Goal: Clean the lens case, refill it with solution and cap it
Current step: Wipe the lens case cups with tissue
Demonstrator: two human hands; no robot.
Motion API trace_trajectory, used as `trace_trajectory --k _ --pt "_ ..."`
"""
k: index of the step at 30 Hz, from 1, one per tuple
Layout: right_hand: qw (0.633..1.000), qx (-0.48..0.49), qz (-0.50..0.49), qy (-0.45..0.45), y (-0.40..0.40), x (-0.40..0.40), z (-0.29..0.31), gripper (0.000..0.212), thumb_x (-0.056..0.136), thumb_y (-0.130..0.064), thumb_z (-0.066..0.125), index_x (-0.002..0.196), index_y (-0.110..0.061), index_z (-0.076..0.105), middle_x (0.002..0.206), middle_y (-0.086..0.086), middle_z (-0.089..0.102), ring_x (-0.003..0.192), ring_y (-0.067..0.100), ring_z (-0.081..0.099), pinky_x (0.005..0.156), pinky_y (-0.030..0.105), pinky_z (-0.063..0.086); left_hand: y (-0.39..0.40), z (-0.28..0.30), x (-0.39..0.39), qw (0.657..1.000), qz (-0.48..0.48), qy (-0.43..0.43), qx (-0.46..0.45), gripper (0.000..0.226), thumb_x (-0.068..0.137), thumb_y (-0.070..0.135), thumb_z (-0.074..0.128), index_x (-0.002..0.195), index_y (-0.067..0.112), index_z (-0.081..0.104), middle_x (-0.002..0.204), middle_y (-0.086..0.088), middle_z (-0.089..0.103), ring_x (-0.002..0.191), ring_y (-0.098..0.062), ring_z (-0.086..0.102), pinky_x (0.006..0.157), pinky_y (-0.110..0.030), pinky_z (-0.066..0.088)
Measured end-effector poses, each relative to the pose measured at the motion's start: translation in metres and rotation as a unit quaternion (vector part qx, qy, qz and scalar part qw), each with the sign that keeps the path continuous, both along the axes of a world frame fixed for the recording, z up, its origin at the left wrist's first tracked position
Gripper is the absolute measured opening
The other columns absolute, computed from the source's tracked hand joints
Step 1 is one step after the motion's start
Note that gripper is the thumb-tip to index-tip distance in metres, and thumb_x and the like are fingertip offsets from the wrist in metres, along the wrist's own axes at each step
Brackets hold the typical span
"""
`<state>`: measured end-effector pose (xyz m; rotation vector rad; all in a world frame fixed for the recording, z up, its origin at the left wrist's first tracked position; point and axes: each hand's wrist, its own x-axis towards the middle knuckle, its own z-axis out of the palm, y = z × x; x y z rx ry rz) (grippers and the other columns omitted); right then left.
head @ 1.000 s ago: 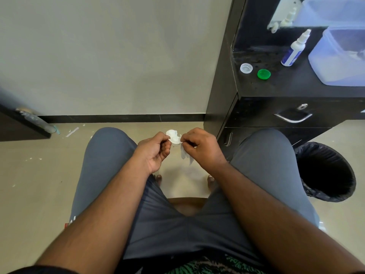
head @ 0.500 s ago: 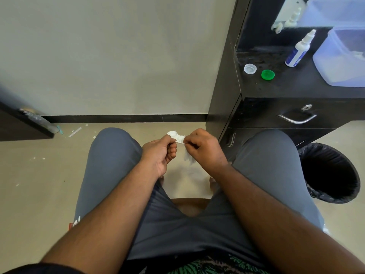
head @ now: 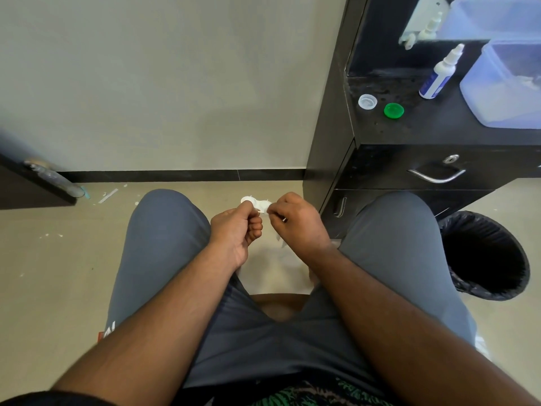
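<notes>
A white lens case [head: 257, 204] is held between my knees, above the floor. My left hand [head: 237, 227] pinches its left end with thumb and forefinger. My right hand [head: 295, 222] pinches a small white tissue [head: 279, 240] against the case's right end; a scrap of the tissue hangs below that hand. On the black cabinet top [head: 424, 127] lie a clear cap [head: 367, 101] and a green cap [head: 393, 110], apart from each other. A white and blue solution bottle [head: 439, 76] stands behind them.
A translucent plastic tub [head: 506, 86] sits at the cabinet top's right. Drawers with metal handles [head: 436, 175] face me. A bin with a black liner [head: 486, 254] stands on the floor beside my right knee. A dark door [head: 32, 183] is at the left.
Both hands stay together on the case and have shifted slightly. More of the case's two wells shows between my fingers now.
</notes>
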<state>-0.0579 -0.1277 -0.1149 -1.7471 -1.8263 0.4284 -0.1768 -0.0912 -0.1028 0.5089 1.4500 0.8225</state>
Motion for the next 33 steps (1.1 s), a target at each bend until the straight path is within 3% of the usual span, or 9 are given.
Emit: trace_trajectory --k 9,13,17,21,24,29,33 --pt "0.998 -0.027 -0.052 0.035 0.002 -0.002 -0.002 0.015 0.092 -0.012 0.057 0.092 -0.009 0.072 0.092 0.005 0.062 0.077 0.014 0.057 0.068 0.026 0.052 -0.004 -0.001 0.005 0.999 0.035 -0.016 -0.019 0.007 0.081 0.003 0.058 0.075 0.004 0.063 0.057 -0.006 0.053 0.041 -0.01 0.047 0.04 -0.017 0.041" --pt "0.999 -0.019 0.01 0.028 -0.002 -0.002 -0.001 0.013 0.09 -0.009 0.059 0.091 -0.008 0.072 0.089 0.006 0.063 0.077 0.015 0.058 0.068 0.033 0.054 -0.004 -0.003 0.003 1.0 0.029 -0.004 -0.013 0.008 0.081 0.004 0.059 0.073 0.004 0.061 0.056 -0.006 0.052 0.039 -0.01 0.045 0.039 -0.017 0.039" --pt "0.998 0.01 -0.016 0.061 -0.002 0.004 0.0 0.012 0.088 -0.009 0.063 0.095 -0.007 0.073 0.09 0.007 0.065 0.081 0.015 0.059 0.072 0.03 0.055 -0.003 -0.004 0.003 1.0 0.009 0.015 0.008 0.005 0.081 0.006 0.061 0.077 0.003 0.062 0.056 -0.006 0.054 0.039 -0.009 0.046 0.039 -0.019 0.038" --pt "0.998 0.02 0.031 0.042 -0.004 0.001 -0.002 0.012 0.088 -0.008 0.063 0.095 -0.007 0.073 0.089 0.008 0.064 0.079 0.017 0.06 0.068 0.034 0.055 -0.004 -0.005 0.004 0.999 -0.007 0.029 0.028 0.005 0.081 0.004 0.06 0.078 0.0 0.063 0.055 -0.007 0.055 0.04 -0.011 0.046 0.039 -0.02 0.038" --pt "0.995 0.021 -0.023 0.096 -0.004 0.001 -0.002 0.011 0.088 -0.008 0.064 0.094 -0.007 0.073 0.088 0.008 0.065 0.08 0.016 0.06 0.071 0.034 0.056 -0.005 -0.005 0.004 0.998 -0.016 0.044 0.038 0.007 0.081 0.004 0.061 0.078 -0.001 0.065 0.057 -0.008 0.057 0.042 -0.013 0.048 0.04 -0.02 0.04" --pt "0.992 0.029 -0.023 0.122 -0.004 -0.001 0.001 0.01 0.084 -0.004 0.067 0.093 -0.006 0.072 0.087 0.004 0.068 0.079 0.012 0.061 0.071 0.025 0.055 -0.005 -0.007 0.005 0.996 -0.022 0.064 0.053 0.009 0.08 0.004 0.06 0.074 -0.001 0.064 0.057 -0.01 0.057 0.042 -0.014 0.048 0.04 -0.021 0.04" --pt "0.963 -0.007 -0.125 0.237 0.0 0.005 0.0 0.015 0.084 -0.002 0.066 0.096 -0.009 0.072 0.089 -0.003 0.066 0.08 0.007 0.061 0.074 0.016 0.052 -0.005 -0.008 0.005 0.994 -0.014 0.085 0.072 0.009 0.078 0.003 0.061 0.071 -0.001 0.064 0.057 -0.01 0.058 0.043 -0.015 0.048 0.041 -0.022 0.04"
